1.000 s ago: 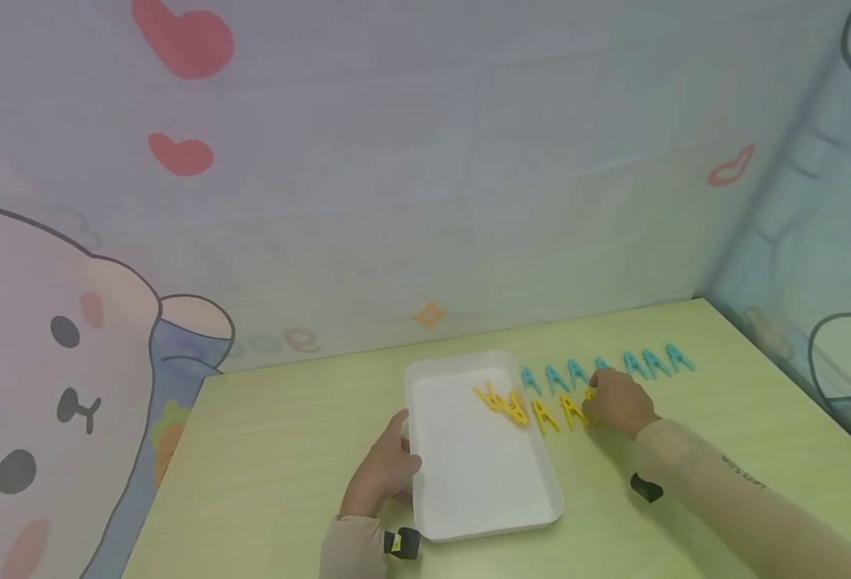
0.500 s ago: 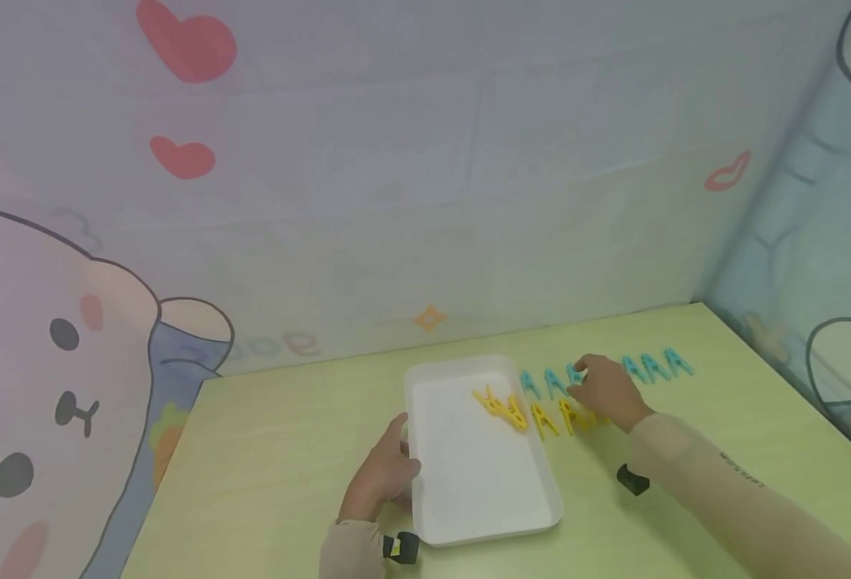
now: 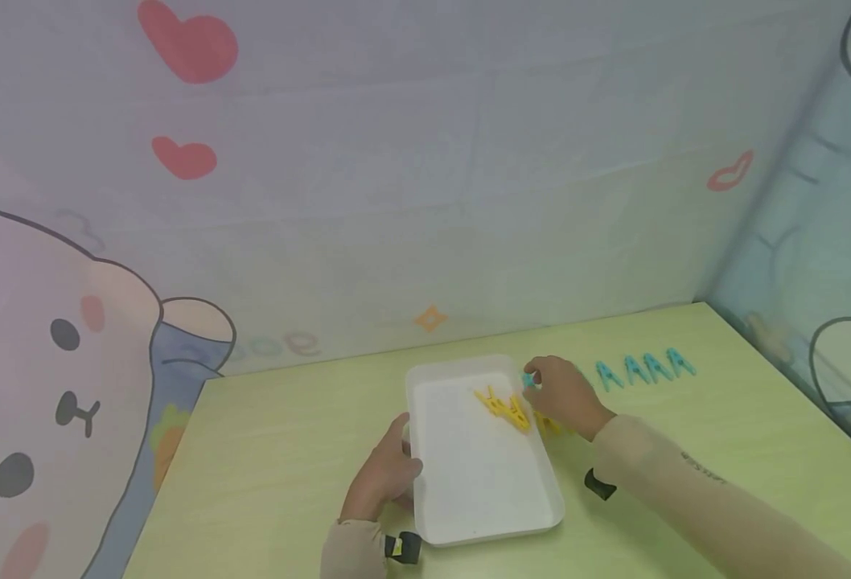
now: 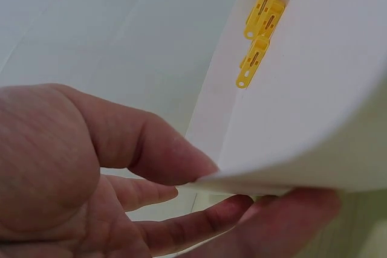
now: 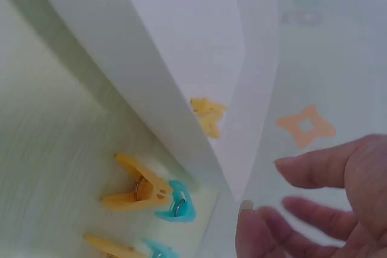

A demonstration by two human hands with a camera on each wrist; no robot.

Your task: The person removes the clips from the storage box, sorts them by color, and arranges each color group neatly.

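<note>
A white rectangular tray [image 3: 479, 490] lies on the table. My left hand [image 3: 382, 470] holds its left rim, thumb on top and fingers beneath, as the left wrist view shows. Inside the tray, against the right wall, is a small cluster of yellow clothespins [image 4: 261, 16]. My right hand [image 3: 569, 396] hovers over the clothespins just right of the tray's far end. In the right wrist view its fingers are spread apart with nothing between them. Beside the tray there, a yellow clothespin [image 5: 142, 187] and a teal clothespin [image 5: 180, 203] lie near each other.
Several teal clothespins [image 3: 635, 370] stand in a row to the right of my right hand. The pale green table [image 3: 273, 450] ends at a printed cloth backdrop [image 3: 324, 241] behind. Another cloth hangs on the right side.
My right hand has moved left along the rows, from above the farther yellow and teal clothespins to beside the tray. My left hand and the tray stay in place.
</note>
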